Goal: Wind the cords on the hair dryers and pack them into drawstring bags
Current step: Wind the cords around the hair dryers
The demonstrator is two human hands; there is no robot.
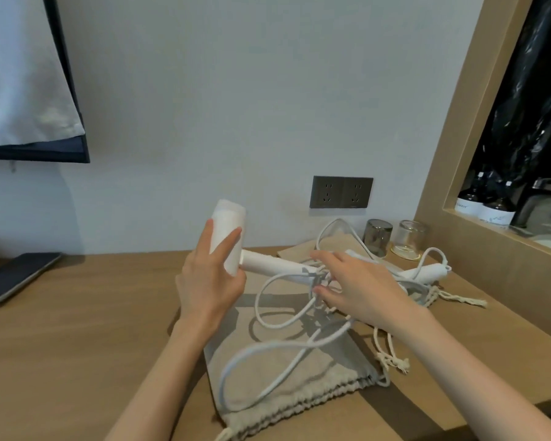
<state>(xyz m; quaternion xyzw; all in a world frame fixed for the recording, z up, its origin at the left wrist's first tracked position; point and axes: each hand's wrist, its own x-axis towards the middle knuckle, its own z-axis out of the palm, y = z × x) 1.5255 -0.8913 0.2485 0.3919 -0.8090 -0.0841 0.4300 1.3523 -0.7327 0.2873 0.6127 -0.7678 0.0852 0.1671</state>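
Observation:
My left hand (209, 278) grips the barrel of a white hair dryer (228, 232), held above the table with its handle (274, 264) pointing right. My right hand (360, 288) is at the end of that handle, its fingers curled round the white cord (268, 348) where it leaves the dryer. The cord hangs in loose loops over a beige drawstring bag (287, 399) lying flat on the wooden table (93, 329). A second white hair dryer (427, 270) lies behind my right hand, partly hidden, beside another bag's drawstrings (458, 299).
Two glass tumblers (377, 235) (411, 238) stand at the back right below a dark wall socket (341, 192). A dark tray (16, 275) sits at the left edge. A wooden frame (452, 160) with bottles behind it rises on the right.

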